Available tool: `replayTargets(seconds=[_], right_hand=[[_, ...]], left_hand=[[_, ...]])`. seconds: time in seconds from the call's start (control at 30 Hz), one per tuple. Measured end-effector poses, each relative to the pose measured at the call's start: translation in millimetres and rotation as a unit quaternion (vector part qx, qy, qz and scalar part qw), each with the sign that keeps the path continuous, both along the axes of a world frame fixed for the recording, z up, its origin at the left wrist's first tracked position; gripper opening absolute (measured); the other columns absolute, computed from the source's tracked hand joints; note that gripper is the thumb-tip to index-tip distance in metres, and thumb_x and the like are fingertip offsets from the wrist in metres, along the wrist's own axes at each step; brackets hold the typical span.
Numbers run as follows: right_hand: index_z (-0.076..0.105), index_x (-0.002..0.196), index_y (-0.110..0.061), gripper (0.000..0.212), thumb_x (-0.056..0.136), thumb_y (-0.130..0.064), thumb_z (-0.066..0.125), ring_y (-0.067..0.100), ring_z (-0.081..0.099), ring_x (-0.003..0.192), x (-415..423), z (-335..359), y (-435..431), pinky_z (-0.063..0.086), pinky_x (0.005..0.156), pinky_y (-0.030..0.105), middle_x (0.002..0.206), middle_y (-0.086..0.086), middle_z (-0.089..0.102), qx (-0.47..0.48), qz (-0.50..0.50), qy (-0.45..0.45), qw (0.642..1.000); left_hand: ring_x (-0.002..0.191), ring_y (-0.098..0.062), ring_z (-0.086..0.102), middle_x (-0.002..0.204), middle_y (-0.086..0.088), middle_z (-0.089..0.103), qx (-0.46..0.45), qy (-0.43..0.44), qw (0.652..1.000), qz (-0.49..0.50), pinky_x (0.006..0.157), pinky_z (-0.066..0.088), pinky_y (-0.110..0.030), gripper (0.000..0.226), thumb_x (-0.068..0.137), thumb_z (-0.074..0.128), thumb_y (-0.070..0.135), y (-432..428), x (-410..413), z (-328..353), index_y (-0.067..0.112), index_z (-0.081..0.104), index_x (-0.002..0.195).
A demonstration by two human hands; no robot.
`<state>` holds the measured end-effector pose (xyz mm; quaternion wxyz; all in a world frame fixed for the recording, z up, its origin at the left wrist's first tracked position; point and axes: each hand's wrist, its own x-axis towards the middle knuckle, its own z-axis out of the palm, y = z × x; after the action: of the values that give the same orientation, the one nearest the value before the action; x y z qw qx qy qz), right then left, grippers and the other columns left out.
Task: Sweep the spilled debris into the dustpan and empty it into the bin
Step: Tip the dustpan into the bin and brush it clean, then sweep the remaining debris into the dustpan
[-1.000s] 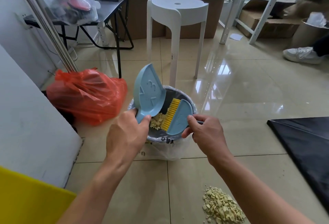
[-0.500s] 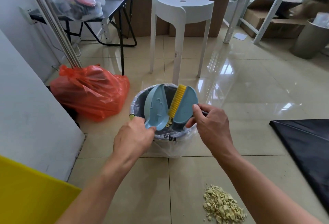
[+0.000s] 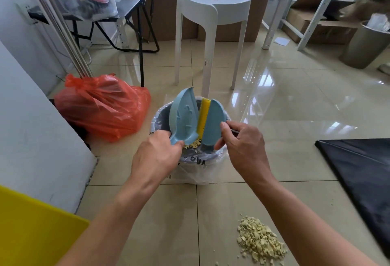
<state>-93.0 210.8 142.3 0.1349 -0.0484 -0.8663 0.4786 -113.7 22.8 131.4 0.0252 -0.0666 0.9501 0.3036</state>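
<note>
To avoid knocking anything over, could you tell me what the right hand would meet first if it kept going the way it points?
Probably the brush it already holds, then the dustpan beside it over the bin; depth is unclear.

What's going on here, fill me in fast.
A person is emptying a small blue dustpan into the lined bin on the floor. The left hand holds the dustpan tipped up over the bin, and the right hand holds a blue brush with yellow bristles against it. Some pale debris already lies inside the bin. A pile of the same debris remains on the floor tiles nearer the person, so the job is only partly done.
</note>
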Motion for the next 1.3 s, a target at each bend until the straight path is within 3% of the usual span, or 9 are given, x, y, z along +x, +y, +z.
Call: replayTargets(seconds=[0.1,0.2,0.4,0.67,0.83,0.93,1.03,1.2,1.3], right_hand=[[0.068,0.082,-0.041,0.030,0.105,-0.028,0.053,0.015,0.068,0.056,3,2,10,0.055,0.060,0.032,0.060,-0.004,0.073,-0.049,-0.009,0.024,0.998],[0.073,0.108,-0.022,0.017,0.104,-0.026,0.057,0.004,0.053,0.047,11,1,26,0.045,0.055,0.022,0.064,0.007,0.074,-0.174,-0.035,0.024,0.984],[0.071,0.106,-0.004,0.018,0.097,-0.018,0.067,0.010,0.034,0.040,36,-17,84,0.031,0.041,0.016,0.058,0.009,0.067,-0.317,-0.144,0.000,0.938],[0.077,0.095,-0.019,0.016,0.094,-0.025,0.062,0.004,0.056,0.046,96,-96,143,0.044,0.049,0.022,0.062,0.001,0.072,0.071,-0.158,-0.145,0.974],[0.066,0.092,-0.021,0.018,0.095,-0.029,0.050,0.033,0.067,0.074,102,-146,165,0.040,0.055,0.032,0.081,0.005,0.070,0.459,-0.074,-0.244,0.851],[0.065,0.102,-0.020,0.021,0.091,-0.017,0.047,0.032,0.069,0.087,100,-164,173,0.037,0.060,0.030,0.097,0.006,0.071,0.525,-0.029,-0.294,0.798],[0.064,0.112,-0.019,0.023,0.096,-0.019,0.047,0.033,0.070,0.089,104,-178,157,0.045,0.064,0.033,0.100,0.009,0.070,0.522,0.025,-0.279,0.805],[0.064,0.089,-0.014,0.010,0.081,-0.015,0.070,0.032,0.061,0.045,145,-199,104,0.033,0.039,0.030,0.061,0.007,0.062,0.498,0.101,-0.199,0.838],[0.062,0.087,-0.020,0.023,0.072,-0.013,0.078,0.030,0.054,0.041,174,-203,96,0.021,0.039,0.027,0.057,0.001,0.055,0.510,0.131,-0.207,0.824]], left_hand=[[0.067,-0.031,0.072,0.067,-0.006,0.072,0.025,0.014,0.999,0.018,0.068,0.061,-0.041,0.034,0.085,0.061,0.052,-8,3,-1,0.019,0.069,0.085],[0.064,-0.027,0.071,0.060,-0.001,0.068,0.060,0.023,0.997,0.036,0.062,0.057,-0.035,0.029,0.088,0.064,0.049,-13,9,6,0.021,0.070,0.085],[0.030,-0.007,0.041,0.037,0.000,0.051,0.249,0.012,0.967,0.040,0.043,0.039,-0.023,0.029,0.092,0.068,0.039,-20,49,18,0.014,0.068,0.077],[0.037,-0.016,0.033,0.040,-0.010,0.047,0.342,-0.194,0.919,-0.036,0.039,0.029,-0.020,0.038,0.074,0.078,0.056,-33,165,-26,0.018,0.069,0.073],[0.038,-0.011,0.044,0.042,-0.014,0.057,0.284,-0.304,0.908,-0.042,0.050,0.039,-0.022,0.021,0.089,0.074,0.042,-33,214,-83,0.028,0.069,0.075],[0.044,-0.012,0.050,0.049,-0.024,0.061,0.254,-0.330,0.909,-0.022,0.060,0.043,-0.029,0.025,0.091,0.070,0.041,-33,229,-112,0.023,0.070,0.074],[0.042,-0.009,0.049,0.043,-0.010,0.058,0.231,-0.332,0.914,-0.014,0.058,0.043,-0.029,0.029,0.092,0.069,0.040,-32,234,-130,0.014,0.069,0.080],[0.041,-0.008,0.048,0.048,-0.002,0.054,0.211,-0.298,0.930,-0.032,0.043,0.041,-0.018,0.020,0.090,0.070,0.042,-34,238,-134,0.040,0.068,0.071],[0.041,-0.007,0.047,0.050,-0.001,0.055,0.185,-0.290,0.937,-0.053,0.047,0.044,-0.023,0.022,0.091,0.070,0.043,-42,244,-139,0.026,0.072,0.077]])
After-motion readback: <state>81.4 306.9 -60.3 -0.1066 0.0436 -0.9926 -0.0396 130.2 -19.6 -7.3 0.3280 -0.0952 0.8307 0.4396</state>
